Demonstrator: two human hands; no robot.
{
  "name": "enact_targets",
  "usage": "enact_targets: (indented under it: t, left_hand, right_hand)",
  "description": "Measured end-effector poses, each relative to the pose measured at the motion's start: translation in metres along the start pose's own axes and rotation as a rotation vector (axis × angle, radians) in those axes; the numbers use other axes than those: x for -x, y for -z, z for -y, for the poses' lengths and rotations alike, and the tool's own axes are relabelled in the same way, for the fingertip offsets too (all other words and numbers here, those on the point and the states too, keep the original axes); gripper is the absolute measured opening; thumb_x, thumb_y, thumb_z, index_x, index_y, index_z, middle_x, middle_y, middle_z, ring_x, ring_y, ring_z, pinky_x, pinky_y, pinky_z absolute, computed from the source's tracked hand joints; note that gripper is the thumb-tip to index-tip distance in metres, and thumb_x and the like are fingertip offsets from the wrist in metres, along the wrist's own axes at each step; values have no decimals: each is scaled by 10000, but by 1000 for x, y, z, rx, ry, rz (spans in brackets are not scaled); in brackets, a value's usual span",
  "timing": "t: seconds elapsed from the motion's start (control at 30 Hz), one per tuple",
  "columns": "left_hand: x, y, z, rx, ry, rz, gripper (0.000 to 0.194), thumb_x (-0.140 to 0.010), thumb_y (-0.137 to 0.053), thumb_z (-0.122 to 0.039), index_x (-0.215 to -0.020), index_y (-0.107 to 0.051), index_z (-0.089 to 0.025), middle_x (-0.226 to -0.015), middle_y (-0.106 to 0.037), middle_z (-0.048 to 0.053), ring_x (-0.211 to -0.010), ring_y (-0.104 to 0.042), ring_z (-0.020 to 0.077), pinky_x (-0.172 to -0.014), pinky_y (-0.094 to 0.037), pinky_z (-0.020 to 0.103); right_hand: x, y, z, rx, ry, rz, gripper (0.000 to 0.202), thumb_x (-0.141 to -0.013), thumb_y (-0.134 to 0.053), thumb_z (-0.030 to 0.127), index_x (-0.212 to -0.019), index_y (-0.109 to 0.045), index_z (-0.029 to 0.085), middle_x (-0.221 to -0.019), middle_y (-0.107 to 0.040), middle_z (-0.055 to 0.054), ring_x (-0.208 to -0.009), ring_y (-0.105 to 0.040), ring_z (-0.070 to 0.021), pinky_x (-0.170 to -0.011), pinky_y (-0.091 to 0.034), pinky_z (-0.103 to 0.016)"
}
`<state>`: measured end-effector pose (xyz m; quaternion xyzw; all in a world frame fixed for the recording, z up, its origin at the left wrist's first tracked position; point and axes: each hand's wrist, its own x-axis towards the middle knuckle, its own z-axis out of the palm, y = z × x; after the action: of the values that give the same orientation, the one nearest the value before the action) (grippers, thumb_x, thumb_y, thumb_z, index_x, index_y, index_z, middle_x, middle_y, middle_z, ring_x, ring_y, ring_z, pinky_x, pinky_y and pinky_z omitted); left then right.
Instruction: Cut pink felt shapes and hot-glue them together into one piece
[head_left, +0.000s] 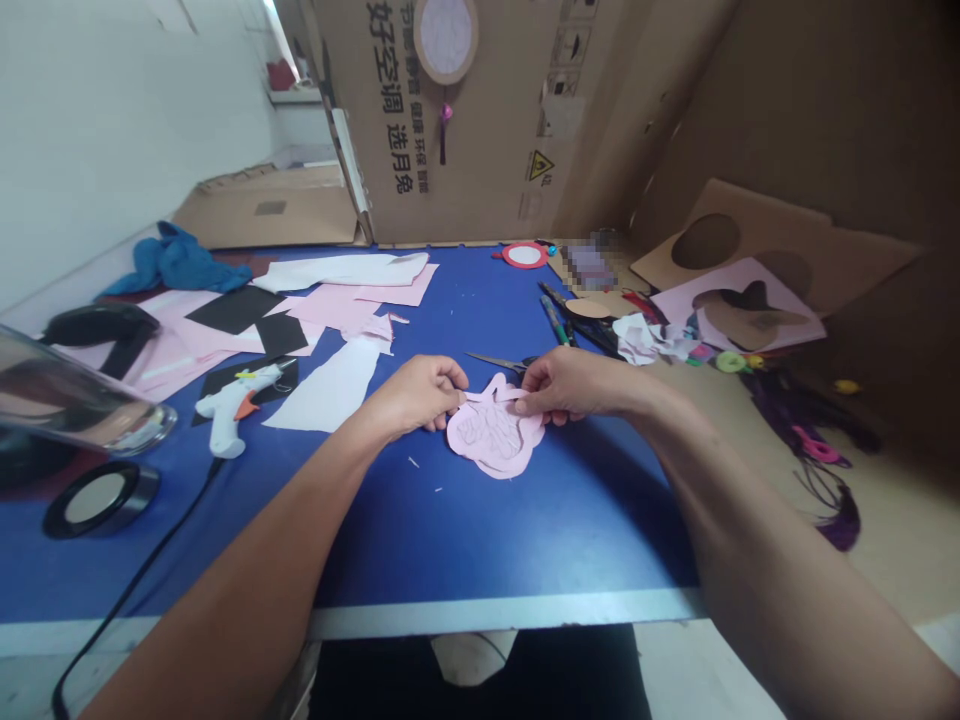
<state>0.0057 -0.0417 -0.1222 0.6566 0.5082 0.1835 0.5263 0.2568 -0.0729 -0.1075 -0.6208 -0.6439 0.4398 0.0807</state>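
Observation:
A pink scalloped paper cutout (515, 463) with a drawing on its middle is held just over the blue tabletop between my hands. My left hand (424, 395) pinches its upper left edge between thumb and fingers. At the upper right, my right hand (562, 385) grips the same cutout with closed fingers. A narrow pink strip crosses the cutout's top between the two hands; whether it is joined to the cutout I cannot tell. Scissors (499, 361) lie just behind, their handles partly hidden by my right hand.
A white glue gun (229, 410) with a cord lies left, near a clear cylinder (90, 400) and a round black-rimmed object (101, 498). Pink, white and black paper sheets (319, 395) spread behind them. Pens (553, 320), crumpled paper (649, 340) and cut cardboard (757, 230) sit right.

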Motion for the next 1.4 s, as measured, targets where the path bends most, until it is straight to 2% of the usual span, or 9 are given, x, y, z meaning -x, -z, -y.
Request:
enact_targets:
  t: [0.2, 0.37, 0.53, 0.83, 1.07, 1.4]
  left_hand:
    - [-2, -3, 1, -35, -26, -19, 152, -865, -726, -43, -910, -684, -182, -630, -627, -28, -463, -599, 115, -428, -429, 237]
    - [-2, -4, -1, -100, -13, -30, 177, -889, -673, -25, -958, -680, -187, -672, -621, -48, -486, -604, 102, -436, -453, 232]
    - [-2, -5, 0, -156, -38, -62, 189, -892, -666, -39, -1014, -693, -181, -719, -633, -44, -499, -617, 107, -440, -471, 242]
    - [-3, -3, 2, -131, -54, -56, 228, -894, -651, -25, -1048, -697, -187, -729, -620, -48, -521, -623, 111, -457, -484, 251]
    - [-3, -4, 0, -31, -37, -64, 184, -925, -658, -49, -1035, -692, -192, -697, -611, -44, -541, -617, 111, -462, -458, 246]
    - [-3, -7, 1, -37, -42, -76, 232, -856, -698, -64, -1036, -702, -209, -736, -644, -36, -549, -627, 114, -496, -455, 254]
  right_hand:
    - [2, 1, 4, 11, -15, -27, 325, -845, -889, 440, -689, -740, 198, -680, -765, -79, -553, -632, -162, -459, -422, -255]
    - [5, 2, 8, 114, -46, 5, 268, -918, -794, 379, -739, -739, 188, -695, -768, -55, -576, -627, -146, -493, -448, -247]
    - [5, 3, 9, 132, -58, -7, 232, -931, -767, 344, -767, -747, 181, -702, -767, -49, -580, -627, -143, -497, -448, -244]
    - [7, 3, 14, 123, -61, -46, 318, -994, -719, 409, -781, -747, 176, -683, -743, -49, -580, -626, -147, -495, -451, -244]
    - [9, 5, 13, 82, -69, -51, 290, -987, -718, 376, -773, -742, 182, -678, -727, -36, -580, -619, -139, -493, -446, -236]
    - [14, 8, 14, 94, -71, 10, 289, -945, -738, 347, -708, -694, 187, -680, -714, -29, -588, -608, -133, -497, -424, -227]
